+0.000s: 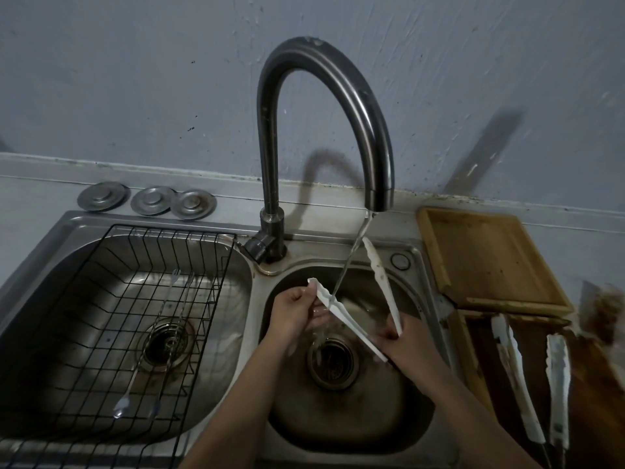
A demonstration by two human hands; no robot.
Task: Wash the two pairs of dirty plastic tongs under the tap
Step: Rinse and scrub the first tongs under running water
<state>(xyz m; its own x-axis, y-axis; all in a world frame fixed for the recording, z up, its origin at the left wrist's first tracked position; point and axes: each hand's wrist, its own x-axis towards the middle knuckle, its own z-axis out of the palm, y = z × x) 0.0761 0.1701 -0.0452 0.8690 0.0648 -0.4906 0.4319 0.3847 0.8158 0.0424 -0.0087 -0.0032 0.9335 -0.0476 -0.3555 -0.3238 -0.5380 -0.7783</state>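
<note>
The right hand [404, 348] is gripping the hinge end of one pair of tongs [341, 311], so its two arms are fanning up and apart over the right basin [419, 394]. That spread is letting water reach the inner faces. The left hand [292, 311] is pinching the near arm by its tip, its grip narrow on the plastic, holding that arm right under the stream [350, 260] falling from the tap [324, 96]. The far arm is standing tilted beside the stream and is showing brown specks, so it looks unwashed as yet.

The second pair [527, 384] is lying on the dark board [595, 401] to the right of the sink, well apart from the water and streaked with grime; it seems to be waiting its turn. By that, the task is about half begun at most.

A wire rack [111, 336] is sitting in the left basin with two thin metal utensils [162, 333] in it, a likely spot for draining. A wooden board [487, 262] is lying behind the dark one, and three metal discs [148, 199] are resting on the tabletop behind the rack.
</note>
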